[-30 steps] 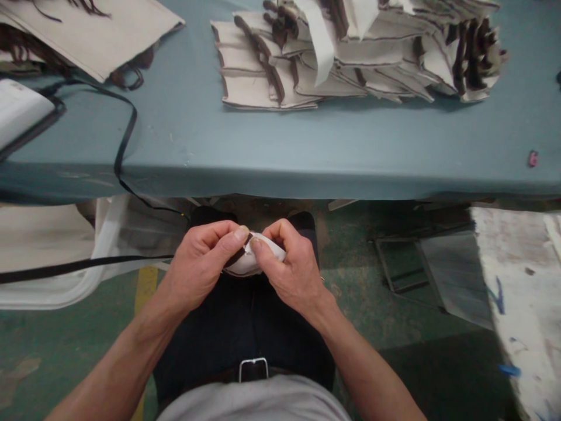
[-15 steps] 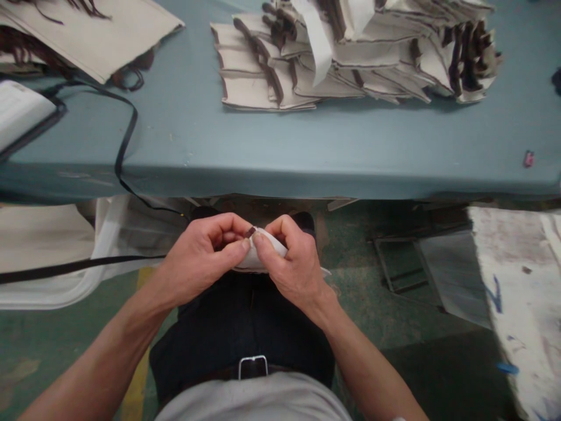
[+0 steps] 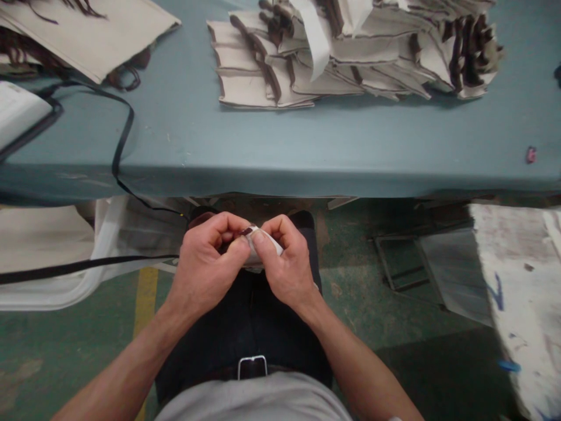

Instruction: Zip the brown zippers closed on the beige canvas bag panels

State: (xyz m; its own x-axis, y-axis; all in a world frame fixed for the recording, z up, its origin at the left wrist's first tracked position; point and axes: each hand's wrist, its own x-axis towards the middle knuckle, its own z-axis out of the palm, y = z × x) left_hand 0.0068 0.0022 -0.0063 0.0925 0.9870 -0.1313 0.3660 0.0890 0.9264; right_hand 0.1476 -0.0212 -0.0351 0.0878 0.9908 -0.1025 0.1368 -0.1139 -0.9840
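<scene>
Fabric (image 3: 274,243), pale with a dark brown edge, sits between the two hands above the lap. The left hand (image 3: 204,263) pinches the brown edge between thumb and curled forefinger; the right hand (image 3: 287,263) presses its thumb on the pale part just beside, the other fingers bent behind. The work in hand looks like close fingertip handling of that edge, though whether it is being folded, turned or picked at cannot be told. Any move from this hold seems to call for small, even thumb pressure, with the narrow edge kept from slipping. The fabric looks soft and bendable, bunched into a short, rounded shape. Beyond the grip, a smooth blue-grey table covering (image 3: 307,140) bears a loose stack of cream fabric pieces (image 3: 248,88), ridged and layered, with dark brown edging. Farther off to the left lies a flatter, straight-edged cream panel (image 3: 114,35) with dark, stringy ties. Left of the grip, a flat black strap (image 3: 87,266) crosses a glossy, round-cornered white plastic bin (image 3: 83,292).
</scene>
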